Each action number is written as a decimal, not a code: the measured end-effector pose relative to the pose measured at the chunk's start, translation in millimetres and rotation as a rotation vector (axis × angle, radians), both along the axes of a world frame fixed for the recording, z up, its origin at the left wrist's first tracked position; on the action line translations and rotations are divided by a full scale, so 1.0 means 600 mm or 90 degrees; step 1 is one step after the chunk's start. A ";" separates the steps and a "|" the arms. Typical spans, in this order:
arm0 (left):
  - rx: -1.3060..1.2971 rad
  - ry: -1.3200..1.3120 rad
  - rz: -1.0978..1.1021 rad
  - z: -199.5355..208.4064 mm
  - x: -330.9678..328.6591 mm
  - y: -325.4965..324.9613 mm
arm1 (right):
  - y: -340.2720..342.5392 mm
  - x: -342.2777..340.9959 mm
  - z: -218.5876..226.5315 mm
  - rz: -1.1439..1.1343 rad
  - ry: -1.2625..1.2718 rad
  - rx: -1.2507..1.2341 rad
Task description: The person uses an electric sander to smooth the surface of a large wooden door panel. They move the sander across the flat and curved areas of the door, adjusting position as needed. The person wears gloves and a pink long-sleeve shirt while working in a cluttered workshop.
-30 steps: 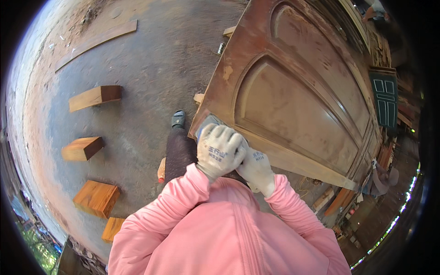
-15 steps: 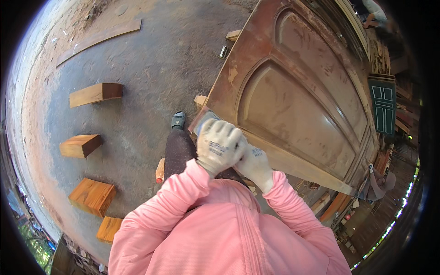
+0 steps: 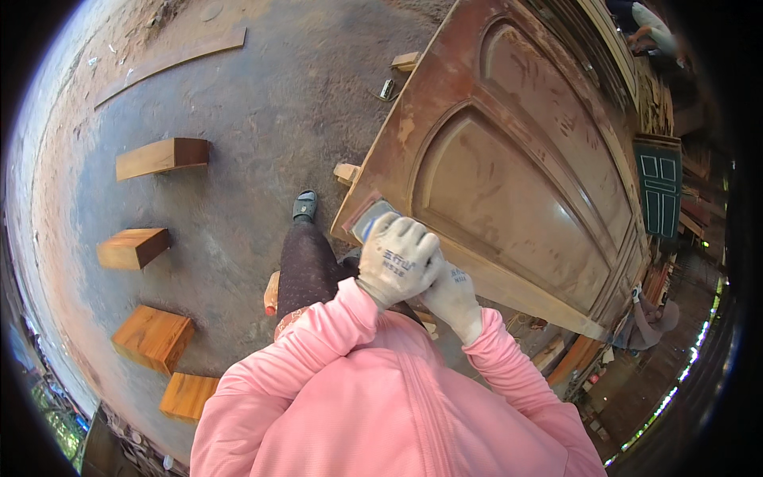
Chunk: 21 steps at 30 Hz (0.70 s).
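Both my hands wear whitish work gloves and meet at the lower left corner of a brown panelled wooden door [image 3: 501, 191]. My left hand [image 3: 400, 258] is closed over a flat grey block with a blue edge [image 3: 373, 218], which looks like a sanding block. The block rests on the door's corner, its far end showing past my fingers. Against my left hand presses my right hand [image 3: 453, 300], its fingers curled and mostly hidden behind the left. What the right hand grips cannot be made out. Pale dust covers the door's moulded panels.
Several wooden blocks [image 3: 155, 338] stand on the floor at left, with a long thin board [image 3: 171, 67] beyond. A wood support [image 3: 346, 172] juts from under the door. At right are a small green door [image 3: 658, 187] and a crouching person [image 3: 648, 322]; another person [image 3: 656, 32] is far right.
My hands and the block have shifted right and slightly down, farther onto the door's corner. The view has moved slightly. The person at far right shows more.
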<state>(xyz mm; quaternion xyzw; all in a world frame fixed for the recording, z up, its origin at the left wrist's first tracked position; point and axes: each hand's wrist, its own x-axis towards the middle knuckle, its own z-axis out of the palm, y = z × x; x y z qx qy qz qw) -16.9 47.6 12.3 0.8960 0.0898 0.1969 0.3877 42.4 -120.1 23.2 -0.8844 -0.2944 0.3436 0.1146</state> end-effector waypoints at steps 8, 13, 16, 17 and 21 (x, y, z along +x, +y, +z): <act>0.036 -0.024 -0.048 -0.002 0.001 -0.006 | 0.000 0.002 0.018 0.019 0.022 0.015; 0.013 0.016 0.008 0.001 -0.004 0.004 | 0.015 -0.003 0.006 0.002 0.007 0.035; 0.012 0.059 0.124 0.002 -0.011 0.010 | 0.018 -0.003 -0.001 0.064 -0.019 0.107; 0.036 0.052 0.063 0.002 -0.013 0.008 | 0.015 -0.003 0.001 0.047 -0.003 0.056; 0.012 0.013 -0.064 -0.003 -0.033 -0.015 | -0.014 -0.013 0.009 0.048 0.013 0.019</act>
